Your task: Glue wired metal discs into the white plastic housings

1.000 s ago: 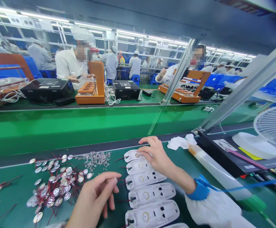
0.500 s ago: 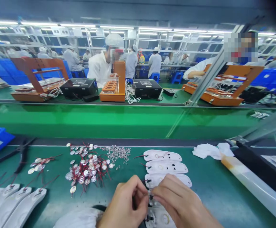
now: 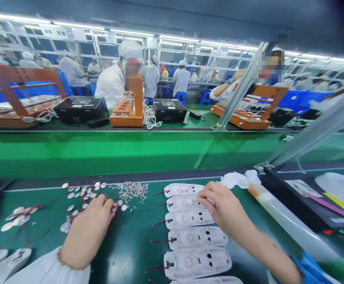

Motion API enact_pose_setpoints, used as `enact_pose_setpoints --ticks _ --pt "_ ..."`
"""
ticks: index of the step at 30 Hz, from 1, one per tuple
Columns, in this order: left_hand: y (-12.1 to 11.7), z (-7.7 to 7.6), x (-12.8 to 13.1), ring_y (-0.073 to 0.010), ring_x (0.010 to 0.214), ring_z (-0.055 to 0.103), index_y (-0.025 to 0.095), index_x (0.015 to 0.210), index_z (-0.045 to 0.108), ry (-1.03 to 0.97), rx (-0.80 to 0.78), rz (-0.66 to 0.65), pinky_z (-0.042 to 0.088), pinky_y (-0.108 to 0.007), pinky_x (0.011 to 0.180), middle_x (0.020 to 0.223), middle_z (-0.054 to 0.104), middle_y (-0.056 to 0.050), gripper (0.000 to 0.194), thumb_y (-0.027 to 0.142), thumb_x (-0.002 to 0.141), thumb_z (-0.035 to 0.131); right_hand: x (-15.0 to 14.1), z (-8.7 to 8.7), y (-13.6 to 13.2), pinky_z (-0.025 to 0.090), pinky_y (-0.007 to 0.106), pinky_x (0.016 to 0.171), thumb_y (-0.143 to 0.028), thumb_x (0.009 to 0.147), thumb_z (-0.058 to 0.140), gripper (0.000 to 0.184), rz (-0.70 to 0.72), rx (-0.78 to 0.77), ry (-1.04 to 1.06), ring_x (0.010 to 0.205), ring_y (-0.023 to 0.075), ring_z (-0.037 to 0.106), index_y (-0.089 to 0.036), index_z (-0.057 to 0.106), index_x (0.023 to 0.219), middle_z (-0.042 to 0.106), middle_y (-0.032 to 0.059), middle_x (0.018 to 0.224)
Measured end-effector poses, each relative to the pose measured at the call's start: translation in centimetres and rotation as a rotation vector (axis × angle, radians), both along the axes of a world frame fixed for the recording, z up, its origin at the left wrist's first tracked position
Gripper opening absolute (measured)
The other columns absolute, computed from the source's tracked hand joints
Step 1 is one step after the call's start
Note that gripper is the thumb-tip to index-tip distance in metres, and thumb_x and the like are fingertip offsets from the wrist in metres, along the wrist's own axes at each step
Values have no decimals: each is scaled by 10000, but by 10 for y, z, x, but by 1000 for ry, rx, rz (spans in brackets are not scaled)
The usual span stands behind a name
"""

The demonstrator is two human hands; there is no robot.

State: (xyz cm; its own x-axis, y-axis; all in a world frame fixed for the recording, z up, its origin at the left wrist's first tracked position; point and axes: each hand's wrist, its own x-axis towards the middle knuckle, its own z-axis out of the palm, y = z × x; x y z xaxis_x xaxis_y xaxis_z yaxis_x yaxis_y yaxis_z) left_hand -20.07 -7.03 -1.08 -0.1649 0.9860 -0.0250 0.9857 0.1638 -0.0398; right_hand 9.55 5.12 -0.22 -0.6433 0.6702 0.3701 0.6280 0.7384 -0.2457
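A shell lies longways, pointing left from the nearer right hand; the left hand is by the discs; both curl, but I cannot tell if they grip.

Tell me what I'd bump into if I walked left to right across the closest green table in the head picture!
Small bunch of wired discs → left hand → heap of tiny clear pieces → row of white shells → crumpled white tissue or cloth → black box.
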Motion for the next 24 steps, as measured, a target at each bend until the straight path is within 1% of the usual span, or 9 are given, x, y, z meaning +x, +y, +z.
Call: enact_pose_setpoints --ticks 2,4,6,9,12,14,17,21,24 --pt "1 -9 -10 -208 710 586 158 880 545 40 -17 -23 436 -329 626 914 517 -82 298 148 892 247 2 -7 8 373 324 629 -131 853 537 173 -59 -2 -53 701 194 487 -170 618 705 556 39 722" --pt "1 -13 -11 -187 652 583 165 871 542 38 -8 -34 424 -313 589 905 512 -75 328 177 890 215 -1 -13 10 359 318 629 -120 842 553 176 -78 -10 -85 705 190 486 -173 630 693 559 36 722" --pt "0 -10 -9 -178 613 577 184 849 549 14 30 -21 402 -295 536 870 512 -58 359 257 889 200 -7 -18 10 346 313 628 -108 840 555 189 -88 -21 -114 706 182 484 -172 635 682 563 32 726" --pt "0 -1 -8 -168 584 571 224 798 560 -87 145 22 374 -270 478 827 527 -29 397 399 868 210 -14 -23 9 330 309 629 -104 830 573 183 -98 -41 -145 718 179 483 -168 641 672 567 32 731" --pt "1 5 -10 -154 616 591 254 779 574 -231 278 17 387 -240 475 819 569 -2 394 479 854 260 -17 -26 10 318 306 637 -110 829 584 175 -107 -60 -163 737 179 483 -172 648 678 571 29 739" --pt "0 5 -12 -146 625 601 268 792 593 -279 344 5 389 -226 458 828 598 11 393 503 858 285 -18 -27 11 307 304 637 -108 827 588 177 -114 -70 -169 742 178 480 -176 647 675 569 26 740" --pt "0 4 -13 -139 625 612 277 826 619 -298 442 -23 406 -217 456 848 625 19 428 543 873 287 -19 -30 12 294 304 637 -108 820 595 172 -117 -84 -176 744 177 475 -177 642 670 564 26 743" --pt "0 5 -11 -141 671 632 274 861 636 -290 559 -92 452 -211 518 852 639 20 471 591 880 288 -19 -28 11 297 304 650 -99 814 594 175 -104 -109 -169 755 176 476 -183 639 668 557 26 752" --pt "-1 3 -13 -146 693 638 278 890 645 -288 564 -111 482 -212 561 868 638 14 472 582 889 284 -18 -21 7 314 309 689 -113 798 623 89 -90 -125 -132 808 184 471 -193 659 813 556 37 843"
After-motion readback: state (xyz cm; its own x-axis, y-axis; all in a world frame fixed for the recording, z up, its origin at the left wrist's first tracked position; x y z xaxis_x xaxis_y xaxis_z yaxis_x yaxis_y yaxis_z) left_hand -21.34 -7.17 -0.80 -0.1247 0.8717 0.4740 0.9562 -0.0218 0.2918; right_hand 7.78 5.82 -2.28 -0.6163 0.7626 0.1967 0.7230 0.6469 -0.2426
